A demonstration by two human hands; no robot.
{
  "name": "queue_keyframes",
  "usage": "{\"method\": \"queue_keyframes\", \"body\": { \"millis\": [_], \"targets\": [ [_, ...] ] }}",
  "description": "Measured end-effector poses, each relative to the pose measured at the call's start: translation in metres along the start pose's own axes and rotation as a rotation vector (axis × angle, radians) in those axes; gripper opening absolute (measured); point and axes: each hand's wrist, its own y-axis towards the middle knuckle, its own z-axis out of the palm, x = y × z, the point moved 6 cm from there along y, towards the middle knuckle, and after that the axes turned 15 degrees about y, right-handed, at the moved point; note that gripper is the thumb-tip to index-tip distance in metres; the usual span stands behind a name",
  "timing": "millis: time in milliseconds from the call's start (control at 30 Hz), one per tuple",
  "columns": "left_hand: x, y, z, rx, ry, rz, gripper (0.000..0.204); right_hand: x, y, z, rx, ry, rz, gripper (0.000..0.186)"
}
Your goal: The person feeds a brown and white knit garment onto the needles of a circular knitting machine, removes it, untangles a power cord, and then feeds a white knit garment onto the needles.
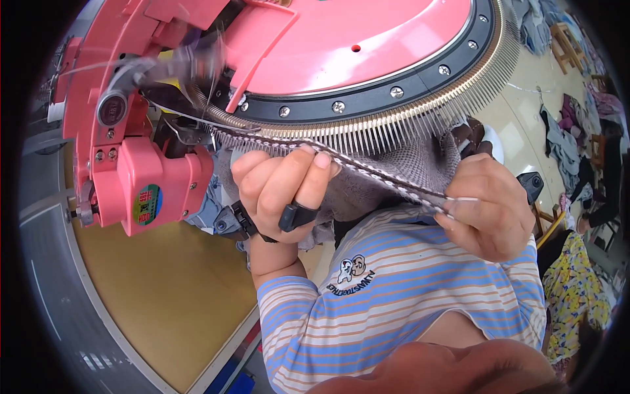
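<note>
A narrow knitted trim (380,175), dark with a row of white stitches, runs along the needle ring (367,139) of a pink round linking machine (367,39). My left hand (282,187), with a black ring-like device on one finger, pinches this trim close under the needles. Farther right, my right hand (489,210) grips the trim's other stretch between thumb and fingers, drawn away from the needles and slanting down. Grey knitted fabric (348,194) hangs below the ring, behind the trim and partly hidden by my left hand.
At the left stands the machine's pink head (154,184); an arm part (190,62) above it is blurred by motion. A tan board (157,289) with a pale metal frame lies lower left. Garments (574,282) and wooden stools (566,47) are at the right.
</note>
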Motion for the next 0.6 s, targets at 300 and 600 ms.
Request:
{"method": "queue_keyframes", "body": {
  "millis": [300,600],
  "targets": [
    [0.0,-0.001,-0.001,-0.013,0.069,0.061,0.024,-0.016,0.014,0.007,-0.048,-0.04,0.029,0.03],
    [0.003,0.0,-0.001,-0.048,0.031,0.089,0.021,-0.021,0.022,0.018,-0.035,-0.115,-0.012,0.029]
  ]
}}
